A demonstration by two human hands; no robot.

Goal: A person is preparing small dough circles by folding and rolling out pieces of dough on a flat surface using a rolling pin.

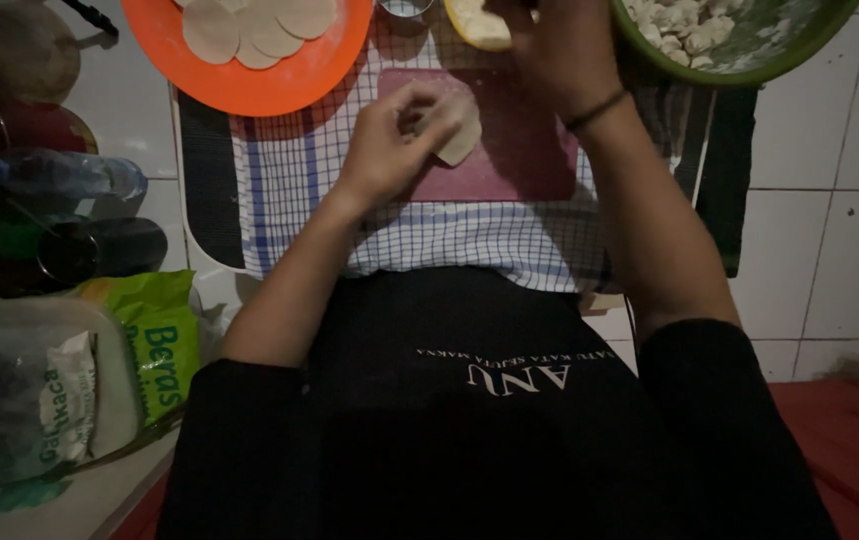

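Observation:
My left hand (394, 140) rests on a pale round dough wrapper (461, 135) that lies on a dark pink board (524, 150); the fingers curl over the wrapper's left half. My right hand (549, 45) reaches toward the top edge, over a yellow bowl (477, 27), fingers bunched; whether it holds anything is hidden. An orange plate (249, 85) at upper left carries several flat dough rounds (259, 25). A green bowl (739, 65) at upper right holds several white folded dumplings (689, 25).
A blue-and-white checked cloth (399, 230) lies under the board on the white tiled floor (829, 200). At left stand plastic bottles (59, 175), a green bag (159, 340) and a clear container with a white pouch (39, 390). A small glass (404, 8) is at top.

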